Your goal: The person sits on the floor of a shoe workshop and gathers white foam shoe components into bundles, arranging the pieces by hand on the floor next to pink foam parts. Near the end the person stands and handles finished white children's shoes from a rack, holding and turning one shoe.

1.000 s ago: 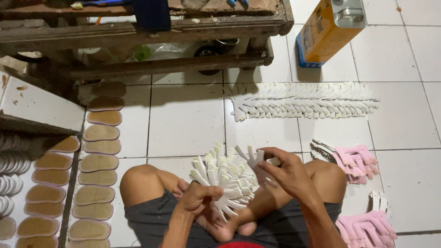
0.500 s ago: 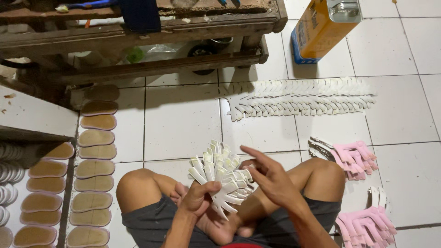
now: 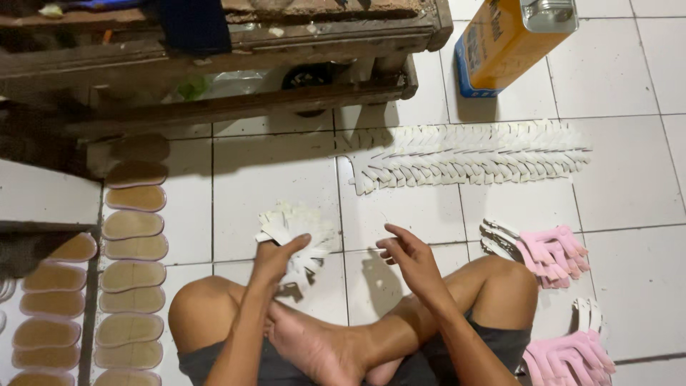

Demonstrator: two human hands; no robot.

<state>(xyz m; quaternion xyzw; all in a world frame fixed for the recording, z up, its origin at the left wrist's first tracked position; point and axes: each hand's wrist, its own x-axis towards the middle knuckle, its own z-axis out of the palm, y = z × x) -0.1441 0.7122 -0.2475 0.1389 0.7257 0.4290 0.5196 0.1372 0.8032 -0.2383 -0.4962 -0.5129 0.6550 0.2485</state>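
Observation:
I sit cross-legged on a white tiled floor. My left hand [image 3: 277, 257] grips a fanned bundle of white strap pieces [image 3: 296, 230] just above my left knee. Beside it, a little to the right, my right hand [image 3: 409, 259] hovers with fingers apart and nothing in it. On the tiles farther ahead lies a long overlapping row of white strap pieces [image 3: 471, 154].
Tan shoe insoles [image 3: 133, 275] lie in columns at the left. Two piles of pink strap pieces [image 3: 550, 251] sit by my right knee. A wooden pallet-like bench [image 3: 229, 64] and an orange metal can [image 3: 504, 39] stand at the far side.
My right hand has let go of the white bundle and drawn away to the right. The left hand keeps the bundle and has shifted it left.

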